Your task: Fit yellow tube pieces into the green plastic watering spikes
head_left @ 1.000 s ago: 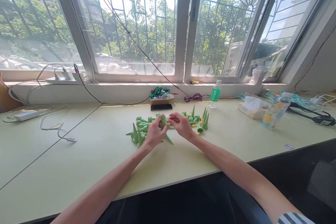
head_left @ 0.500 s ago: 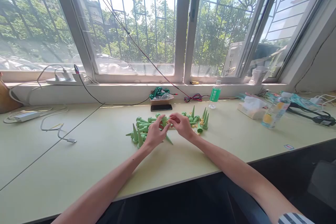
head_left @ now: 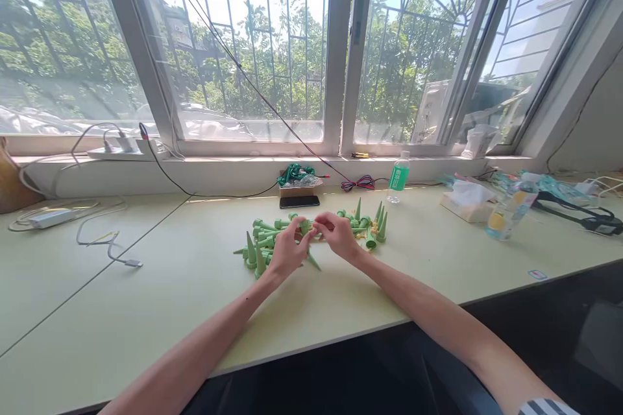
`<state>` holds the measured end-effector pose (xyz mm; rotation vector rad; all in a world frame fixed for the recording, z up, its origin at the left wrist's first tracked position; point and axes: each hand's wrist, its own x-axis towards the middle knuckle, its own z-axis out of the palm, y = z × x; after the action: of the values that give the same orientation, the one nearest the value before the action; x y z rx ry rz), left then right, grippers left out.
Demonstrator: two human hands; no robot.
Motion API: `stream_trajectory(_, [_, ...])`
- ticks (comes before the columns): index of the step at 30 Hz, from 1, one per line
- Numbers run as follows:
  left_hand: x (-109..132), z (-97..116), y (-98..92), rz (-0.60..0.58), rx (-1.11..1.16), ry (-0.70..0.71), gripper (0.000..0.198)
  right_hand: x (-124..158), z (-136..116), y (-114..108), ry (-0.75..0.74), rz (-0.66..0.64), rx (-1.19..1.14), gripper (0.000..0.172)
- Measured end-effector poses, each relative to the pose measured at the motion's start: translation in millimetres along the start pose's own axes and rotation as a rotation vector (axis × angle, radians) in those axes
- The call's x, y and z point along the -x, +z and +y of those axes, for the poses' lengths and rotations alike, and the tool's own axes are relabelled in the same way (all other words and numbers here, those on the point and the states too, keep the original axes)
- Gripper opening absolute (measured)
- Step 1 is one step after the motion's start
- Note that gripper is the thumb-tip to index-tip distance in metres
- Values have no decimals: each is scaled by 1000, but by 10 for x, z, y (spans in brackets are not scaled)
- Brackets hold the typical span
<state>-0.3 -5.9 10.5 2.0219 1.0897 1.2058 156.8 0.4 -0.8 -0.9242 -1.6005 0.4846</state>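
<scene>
My left hand (head_left: 287, 251) is closed around a green cone-shaped plastic spike (head_left: 314, 261), its pointed end slanting down to the right below my fingers. Close beside it, my right hand (head_left: 339, 237) is pinched at the spike's wide end; whatever sits between those fingertips is too small to make out. Several more green spikes (head_left: 250, 251) lie and stand on the left of my hands. On the right is another group of green spikes (head_left: 382, 228), some upright, with small yellow pieces (head_left: 374, 233) scattered among them.
Behind the spikes are a black phone (head_left: 299, 201) and a small box (head_left: 298, 190) of green material. A bottle with a green label (head_left: 398, 176) stands back right, near a tissue box (head_left: 467, 208) and another bottle (head_left: 509, 215). White cables (head_left: 109, 243) lie left. The table's front edge (head_left: 311, 353) is near me.
Both hands stay in nearly the same place, with only slight finger movement at the spike. The whole view has shifted very slightly.
</scene>
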Motion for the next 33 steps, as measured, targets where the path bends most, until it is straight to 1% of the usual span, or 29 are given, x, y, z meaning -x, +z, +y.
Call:
stream_trajectory(5, [-3, 15, -8, 45, -30, 12, 38, 3, 10, 3, -5, -26, -3, 15])
stream_trajectory(15, [-16, 52, -20, 112, -85, -24, 35, 11, -7, 35, -39, -46, -40, 16])
stream_trajectory(22, [-44, 19, -38, 203, -108, -20, 33, 31, -30, 42, -78, -103, 0, 17])
stream_trajectory(27, [-38, 26, -40, 210, -110, -48, 33, 34, -31, 36, -70, -123, 1, 19])
stream_trajectory(33, [-32, 18, -38, 224, -126, -49, 32, 38, -40, 33, -60, -153, -10, 19])
